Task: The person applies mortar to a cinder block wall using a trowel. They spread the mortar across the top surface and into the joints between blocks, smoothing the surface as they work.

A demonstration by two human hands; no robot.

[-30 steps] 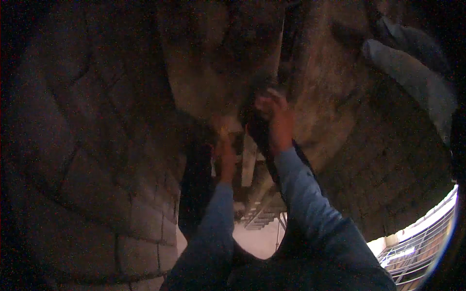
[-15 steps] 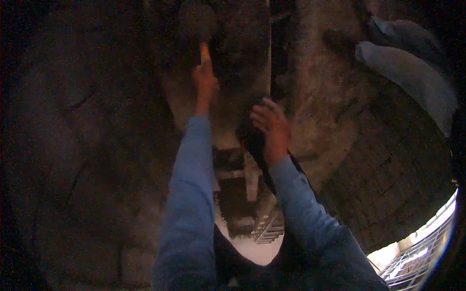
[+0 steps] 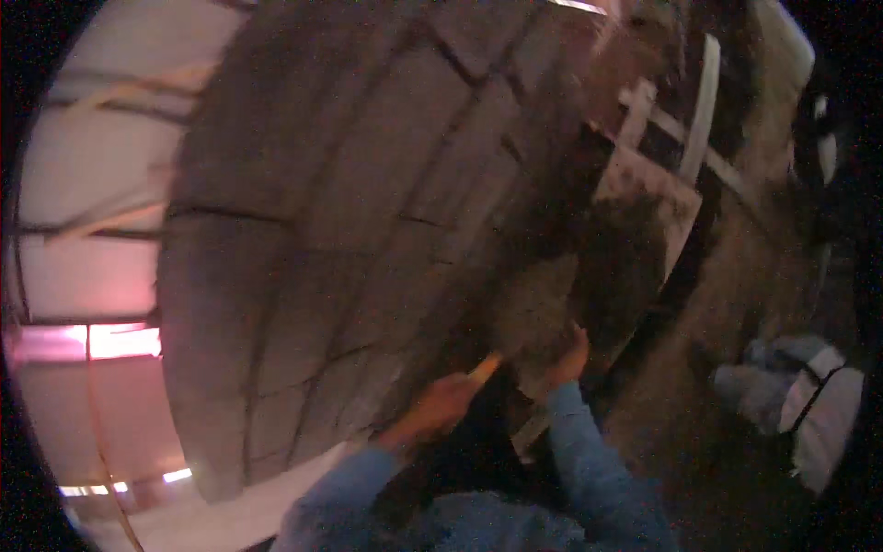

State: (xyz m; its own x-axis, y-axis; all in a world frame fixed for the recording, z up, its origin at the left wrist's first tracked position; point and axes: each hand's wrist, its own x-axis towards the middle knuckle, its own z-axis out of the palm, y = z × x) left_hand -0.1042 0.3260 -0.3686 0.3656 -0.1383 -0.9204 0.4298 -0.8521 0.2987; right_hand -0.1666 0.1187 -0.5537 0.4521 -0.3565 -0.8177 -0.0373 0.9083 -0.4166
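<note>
My left hand [image 3: 441, 402] is closed around the yellow-orange handle [image 3: 486, 368] of a tool, low in the middle of the view. The tool's far end is lost in shadow and blur. A dull grey patch [image 3: 538, 299] shows just past the handle; whether it belongs to the tool I cannot tell. To its right is my right hand [image 3: 565, 366], raised, with a finger or thumb stretched upward and nothing visible in its grasp. Both forearms are in blue sleeves. Beyond my hands rises a large dark wall of blocks [image 3: 340, 212] with cracked, dark joints.
A mud-stained board [image 3: 676, 198] lies at the upper right, beside crossed pale wooden strips [image 3: 704, 110]. Another person's pale clothing [image 3: 819, 414] shows at the lower right. At far left are pale panels [image 3: 87, 276] with beams and a bright strip of window.
The view has swung, bringing the wall, left-hand panels and board into sight. My hands are now lower in the picture and closer together. The yellow-handled tool stays in my left hand.
</note>
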